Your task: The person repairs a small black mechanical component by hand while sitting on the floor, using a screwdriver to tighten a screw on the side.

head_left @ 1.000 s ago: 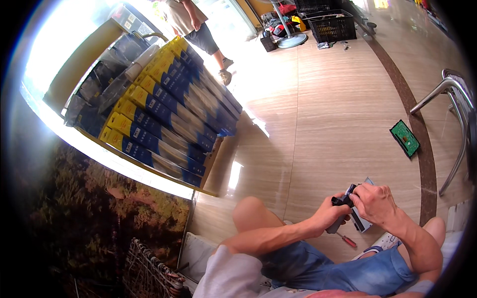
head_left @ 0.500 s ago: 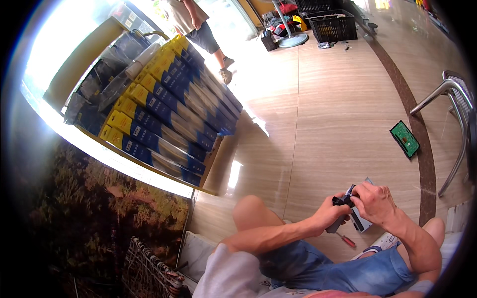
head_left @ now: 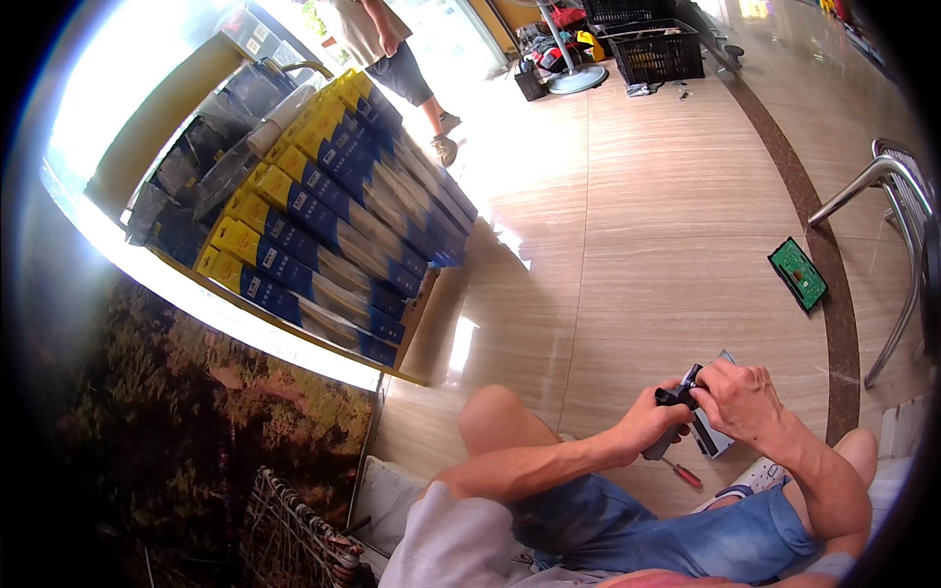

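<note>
My left hand (head_left: 642, 428) is closed around the grip of a dark, pistol-shaped handheld tool (head_left: 665, 444), probably a cordless screwdriver. The fingers of my right hand (head_left: 743, 402) are pinched at the tool's front end, by a short black cylindrical piece (head_left: 694, 374). What exactly they pinch is hidden by the fingers. Below my hands, a flat grey-white case or panel (head_left: 716, 441) shows partly on the floor. A screwdriver with a red handle (head_left: 687, 476) lies beside it, between my legs.
Further off at the right lies a green circuit board (head_left: 799, 274), near a metal-legged chair (head_left: 907, 196). A rack of blue and yellow packages (head_left: 314, 211) stands at the left. A person (head_left: 397, 73) stands behind it. Black crates (head_left: 655, 54) and a pole base (head_left: 578, 79) are at the back.
</note>
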`<action>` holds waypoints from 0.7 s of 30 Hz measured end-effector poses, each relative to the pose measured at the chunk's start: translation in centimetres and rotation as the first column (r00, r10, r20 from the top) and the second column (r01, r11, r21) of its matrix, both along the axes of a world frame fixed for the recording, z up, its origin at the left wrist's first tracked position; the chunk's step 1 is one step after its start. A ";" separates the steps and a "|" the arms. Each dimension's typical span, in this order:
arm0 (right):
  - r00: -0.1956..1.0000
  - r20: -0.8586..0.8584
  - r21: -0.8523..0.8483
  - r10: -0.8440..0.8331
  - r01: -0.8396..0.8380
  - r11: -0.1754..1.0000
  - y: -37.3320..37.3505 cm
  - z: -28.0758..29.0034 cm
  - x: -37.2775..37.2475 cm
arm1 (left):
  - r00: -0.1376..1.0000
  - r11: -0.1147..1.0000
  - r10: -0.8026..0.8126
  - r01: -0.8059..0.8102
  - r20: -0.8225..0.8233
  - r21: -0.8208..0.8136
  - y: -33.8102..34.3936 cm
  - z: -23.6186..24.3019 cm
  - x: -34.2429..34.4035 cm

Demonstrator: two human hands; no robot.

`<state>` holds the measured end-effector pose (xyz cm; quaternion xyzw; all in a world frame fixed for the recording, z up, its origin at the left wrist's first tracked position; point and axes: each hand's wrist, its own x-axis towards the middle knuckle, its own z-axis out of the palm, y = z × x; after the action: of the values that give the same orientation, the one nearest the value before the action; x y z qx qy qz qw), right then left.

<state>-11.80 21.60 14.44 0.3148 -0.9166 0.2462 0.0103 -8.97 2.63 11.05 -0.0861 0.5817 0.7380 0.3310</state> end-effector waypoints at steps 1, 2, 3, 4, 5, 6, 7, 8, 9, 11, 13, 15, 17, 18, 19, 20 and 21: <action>1.000 -0.007 -0.009 0.001 -0.001 1.000 0.0 0.0 0.0 | 1.000 1.000 0.002 -0.002 0.002 0.000 0.0 0.0 0.0; 1.000 -0.014 -0.018 0.002 -0.003 1.000 0.0 0.0 0.0 | 1.000 1.000 0.000 0.000 0.003 -0.002 0.0 0.0 0.0; 1.000 -0.009 -0.023 0.001 -0.002 1.000 0.0 0.0 0.0 | 1.000 1.000 -0.001 0.001 0.004 -0.003 0.0 0.1 0.0; 1.000 -0.006 -0.028 -0.002 0.002 1.000 0.0 0.0 0.0 | 1.000 1.000 -0.004 0.004 0.003 -0.004 0.0 0.2 -0.1; 1.000 -0.003 -0.033 -0.005 0.005 0.999 0.0 0.1 0.0 | 1.000 1.000 -0.005 0.005 -0.001 0.001 0.1 0.2 -0.1; 1.000 -0.008 -0.040 -0.010 0.010 0.999 0.0 0.2 0.0 | 1.000 1.000 -0.007 0.007 -0.005 0.007 0.1 0.2 -0.1; 1.000 -0.012 -0.051 -0.010 0.010 0.999 0.0 0.1 0.0 | 1.000 1.000 -0.004 0.004 -0.007 0.008 0.0 0.2 0.0; 1.000 -0.017 -0.063 -0.011 0.010 0.998 -0.1 0.1 0.0 | 1.000 1.000 -0.009 0.009 -0.005 -0.001 0.0 0.1 0.0; 1.000 -0.023 -0.047 -0.013 0.011 0.999 -0.1 0.1 0.0 | 1.000 1.000 -0.015 0.015 -0.004 -0.009 0.0 0.0 0.0; 0.999 -0.038 -0.006 -0.022 0.022 1.000 -0.1 0.0 -0.1 | 1.000 1.000 -0.027 0.027 -0.006 -0.011 0.0 -0.1 0.0; 0.999 -0.037 0.001 -0.008 0.008 1.000 -0.1 0.0 -0.1 | 1.000 1.000 -0.029 0.028 -0.010 -0.008 0.1 0.1 -0.1; 0.999 -0.034 -0.004 0.002 -0.002 1.000 0.0 -0.2 -0.1 | 1.000 1.000 -0.020 0.020 -0.003 -0.006 0.2 0.2 -0.1; 0.999 -0.038 -0.016 0.004 -0.004 1.000 -0.1 -0.2 -0.1 | 1.000 1.000 -0.012 0.012 -0.003 -0.005 0.2 0.2 0.0; 0.999 -0.041 -0.017 0.005 -0.006 1.000 -0.1 -0.2 0.0 | 1.000 1.000 -0.007 0.007 -0.005 -0.007 0.2 0.2 0.1; 0.999 -0.043 -0.019 0.005 -0.006 1.000 0.0 -0.1 0.0 | 1.000 1.000 -0.003 0.003 -0.006 -0.011 0.2 0.1 0.0; 0.999 -0.045 -0.022 0.006 -0.007 1.000 0.0 -0.1 0.0 | 1.000 1.000 -0.006 0.006 -0.005 -0.013 0.2 0.0 0.0; 0.999 -0.048 -0.020 0.010 -0.011 1.000 0.1 0.0 -0.1 | 1.000 1.000 -0.009 0.009 -0.003 -0.015 0.2 -0.1 0.0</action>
<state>-11.88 21.69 14.39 0.3253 -0.9119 0.2478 0.0338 -9.02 2.87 10.95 -0.0847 0.5882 0.7323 0.3327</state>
